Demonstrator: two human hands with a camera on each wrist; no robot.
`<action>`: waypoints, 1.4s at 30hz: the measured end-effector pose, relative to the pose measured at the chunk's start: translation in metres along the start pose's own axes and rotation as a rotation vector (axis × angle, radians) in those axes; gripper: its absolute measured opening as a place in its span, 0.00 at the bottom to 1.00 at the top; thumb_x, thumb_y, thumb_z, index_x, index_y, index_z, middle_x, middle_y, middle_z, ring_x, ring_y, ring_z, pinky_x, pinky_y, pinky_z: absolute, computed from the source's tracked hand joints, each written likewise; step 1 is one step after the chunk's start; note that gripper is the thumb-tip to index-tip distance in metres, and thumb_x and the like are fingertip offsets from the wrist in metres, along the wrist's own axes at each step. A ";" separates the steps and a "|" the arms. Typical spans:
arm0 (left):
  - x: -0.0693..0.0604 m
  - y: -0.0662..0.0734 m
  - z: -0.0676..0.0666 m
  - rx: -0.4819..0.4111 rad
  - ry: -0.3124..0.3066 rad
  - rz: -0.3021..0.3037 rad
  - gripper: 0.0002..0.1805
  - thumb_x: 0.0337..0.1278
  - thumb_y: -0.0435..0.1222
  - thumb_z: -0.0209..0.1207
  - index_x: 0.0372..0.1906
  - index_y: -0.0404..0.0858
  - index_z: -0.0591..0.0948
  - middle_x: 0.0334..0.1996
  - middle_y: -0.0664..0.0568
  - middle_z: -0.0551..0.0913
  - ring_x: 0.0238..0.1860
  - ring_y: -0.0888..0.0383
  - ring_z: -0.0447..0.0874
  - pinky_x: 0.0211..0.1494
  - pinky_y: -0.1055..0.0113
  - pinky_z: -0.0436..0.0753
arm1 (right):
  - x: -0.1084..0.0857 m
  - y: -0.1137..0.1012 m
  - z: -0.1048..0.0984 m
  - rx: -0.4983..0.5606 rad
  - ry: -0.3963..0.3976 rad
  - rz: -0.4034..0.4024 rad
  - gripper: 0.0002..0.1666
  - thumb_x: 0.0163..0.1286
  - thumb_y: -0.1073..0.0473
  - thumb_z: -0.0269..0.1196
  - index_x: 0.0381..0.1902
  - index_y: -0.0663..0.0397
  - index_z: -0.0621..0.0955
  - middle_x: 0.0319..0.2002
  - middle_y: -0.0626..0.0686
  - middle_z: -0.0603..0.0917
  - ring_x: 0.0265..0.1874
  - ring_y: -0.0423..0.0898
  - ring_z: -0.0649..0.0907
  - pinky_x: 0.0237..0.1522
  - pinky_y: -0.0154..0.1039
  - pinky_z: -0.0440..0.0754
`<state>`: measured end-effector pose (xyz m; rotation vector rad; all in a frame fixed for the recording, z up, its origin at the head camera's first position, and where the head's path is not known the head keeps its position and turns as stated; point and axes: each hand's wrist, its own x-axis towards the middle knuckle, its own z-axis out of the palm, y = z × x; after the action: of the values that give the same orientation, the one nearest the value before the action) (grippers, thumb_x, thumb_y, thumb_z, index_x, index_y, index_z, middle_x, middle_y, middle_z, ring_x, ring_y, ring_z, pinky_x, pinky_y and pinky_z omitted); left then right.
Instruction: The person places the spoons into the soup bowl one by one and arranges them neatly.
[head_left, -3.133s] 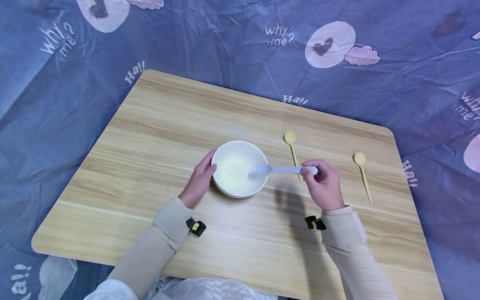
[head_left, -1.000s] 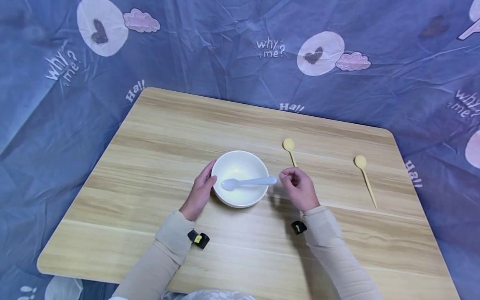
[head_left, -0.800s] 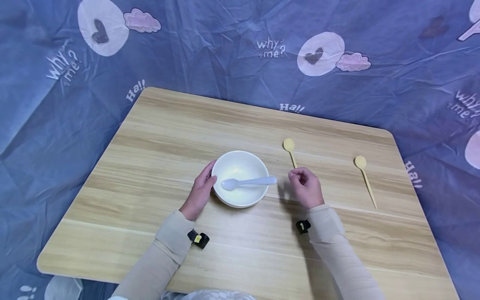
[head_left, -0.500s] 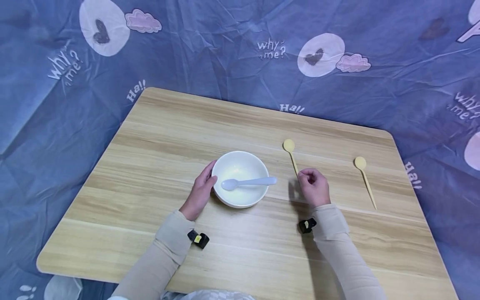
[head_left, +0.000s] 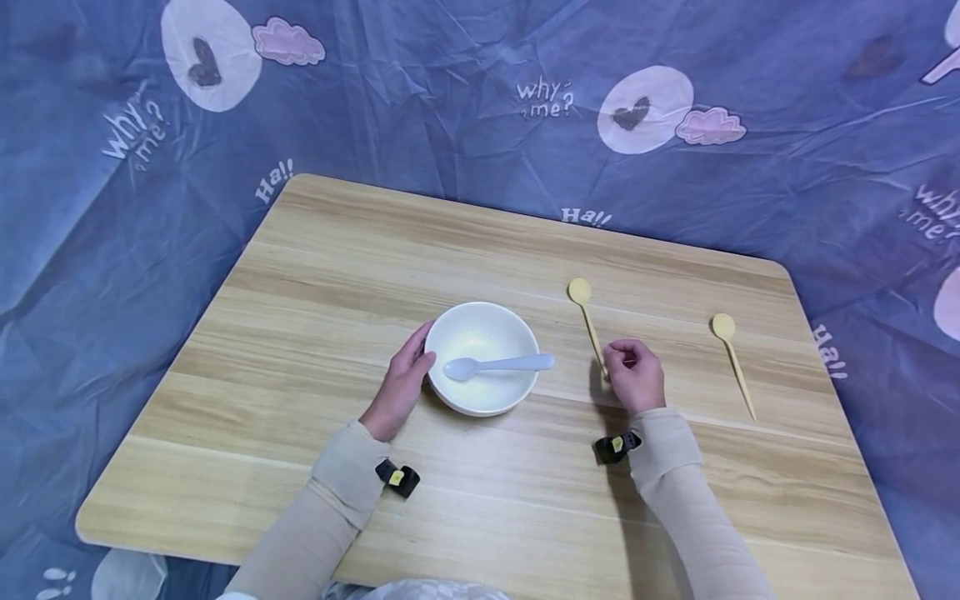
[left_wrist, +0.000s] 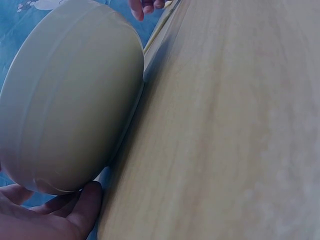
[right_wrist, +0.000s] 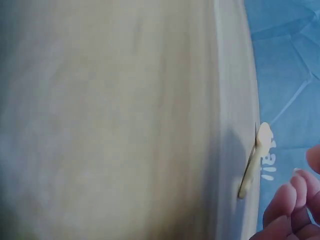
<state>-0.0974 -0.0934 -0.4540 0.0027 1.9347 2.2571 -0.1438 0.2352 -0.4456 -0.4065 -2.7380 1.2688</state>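
A white bowl stands mid-table, and my left hand holds its left side, thumb at the rim. In the left wrist view the fingers touch the outside of the bowl. A pale blue-white spoon lies in the bowl, its handle leaning over the right rim. My right hand, fingers loosely curled, hovers beside the handle end of a long yellow spoon. In the right wrist view the hand shows a gap between itself and the yellow spoon.
Another yellow spoon lies farther right on the wooden table. Blue printed cloth hangs behind the table and at its sides.
My right hand let go of the pale spoon in the bowl. It then moved rightward to the yellow spoon's handle end. My left hand stays on the bowl; the head view shifted slightly.
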 end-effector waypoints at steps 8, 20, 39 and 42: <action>0.001 -0.001 0.000 -0.008 -0.003 0.005 0.28 0.70 0.31 0.38 0.73 0.38 0.52 0.74 0.50 0.52 0.73 0.57 0.48 0.75 0.62 0.52 | 0.004 0.004 0.004 0.000 -0.004 0.031 0.14 0.65 0.60 0.57 0.44 0.63 0.79 0.36 0.57 0.80 0.28 0.35 0.75 0.28 0.21 0.73; 0.000 -0.002 0.000 -0.024 -0.006 0.006 0.28 0.71 0.32 0.38 0.74 0.38 0.52 0.74 0.50 0.52 0.73 0.57 0.48 0.75 0.62 0.54 | 0.011 0.005 0.009 -0.165 -0.079 -0.020 0.19 0.62 0.60 0.58 0.49 0.65 0.79 0.43 0.62 0.81 0.42 0.55 0.80 0.46 0.41 0.75; -0.002 -0.001 0.000 -0.019 -0.009 0.001 0.28 0.71 0.32 0.38 0.74 0.39 0.52 0.74 0.51 0.51 0.73 0.57 0.48 0.75 0.63 0.53 | 0.013 0.002 0.009 -0.257 -0.119 0.008 0.15 0.64 0.57 0.58 0.44 0.61 0.80 0.35 0.56 0.81 0.35 0.52 0.78 0.36 0.37 0.71; -0.002 -0.001 0.000 -0.016 -0.006 -0.001 0.28 0.71 0.32 0.38 0.74 0.39 0.52 0.74 0.51 0.51 0.73 0.57 0.49 0.75 0.62 0.54 | 0.013 0.002 0.008 -0.266 -0.128 0.007 0.15 0.64 0.57 0.57 0.44 0.61 0.80 0.35 0.57 0.81 0.35 0.52 0.78 0.36 0.38 0.71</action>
<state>-0.0956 -0.0936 -0.4550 0.0070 1.9134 2.2693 -0.1580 0.2339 -0.4524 -0.3677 -3.0274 0.9649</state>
